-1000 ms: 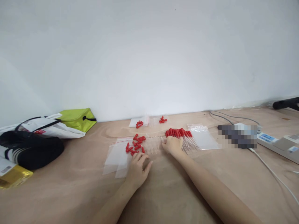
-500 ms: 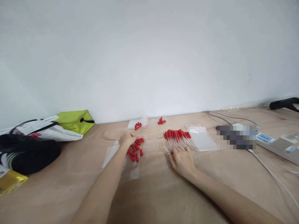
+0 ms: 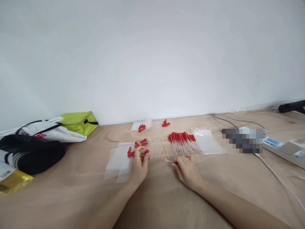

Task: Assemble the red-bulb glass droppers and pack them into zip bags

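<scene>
My left hand (image 3: 138, 167) is closed around a red rubber bulb (image 3: 147, 151) at its fingertips. Beside and behind it lie several loose red bulbs (image 3: 143, 142) on clear plastic bags (image 3: 118, 160). My right hand (image 3: 188, 169) pinches a thin clear dropper tube (image 3: 168, 160), whose end sticks out to the left. Just beyond that hand, a row of droppers with red bulbs fitted (image 3: 182, 140) rests on the table. Between the hands lies a group of bare clear tubes (image 3: 154, 149).
At the back are small bags with red bulbs (image 3: 142, 128). Right of the droppers lie more zip bags (image 3: 209, 143). A power strip (image 3: 274, 143) with cables stands far right. A black cap (image 3: 33, 156), a white bag (image 3: 71, 135) and a lime-green bag (image 3: 78, 122) are left.
My left hand has moved right and nearer from the bulb pile, with a red bulb in it. My right hand has drawn slightly back from the finished-looking droppers, holding a clear tube.
</scene>
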`<action>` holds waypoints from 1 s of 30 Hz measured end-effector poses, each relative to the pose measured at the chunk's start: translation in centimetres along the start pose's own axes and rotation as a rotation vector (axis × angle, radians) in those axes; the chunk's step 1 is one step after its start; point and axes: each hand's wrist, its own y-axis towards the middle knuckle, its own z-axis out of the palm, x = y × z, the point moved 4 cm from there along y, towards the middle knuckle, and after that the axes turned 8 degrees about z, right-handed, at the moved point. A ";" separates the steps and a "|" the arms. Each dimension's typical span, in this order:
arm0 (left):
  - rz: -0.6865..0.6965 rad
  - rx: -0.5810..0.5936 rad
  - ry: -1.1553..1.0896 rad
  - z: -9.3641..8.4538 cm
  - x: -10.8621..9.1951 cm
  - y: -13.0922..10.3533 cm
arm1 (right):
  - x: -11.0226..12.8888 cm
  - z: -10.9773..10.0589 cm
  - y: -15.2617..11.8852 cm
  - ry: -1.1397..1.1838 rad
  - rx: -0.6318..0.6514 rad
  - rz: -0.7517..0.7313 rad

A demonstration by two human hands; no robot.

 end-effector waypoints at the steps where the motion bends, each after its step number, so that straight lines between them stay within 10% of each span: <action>1: 0.011 0.021 -0.108 0.3 -0.2 -1.1 | 0.1 0.0 0.0 0.008 0.007 -0.006; 10: 0.066 0.296 -0.226 1.9 -0.5 -3.1 | 0.6 -0.1 0.4 0.058 0.110 -0.014; 30: 0.124 0.324 -0.169 1.6 -1.2 -3.0 | 1.0 -0.5 0.4 0.155 0.185 -0.044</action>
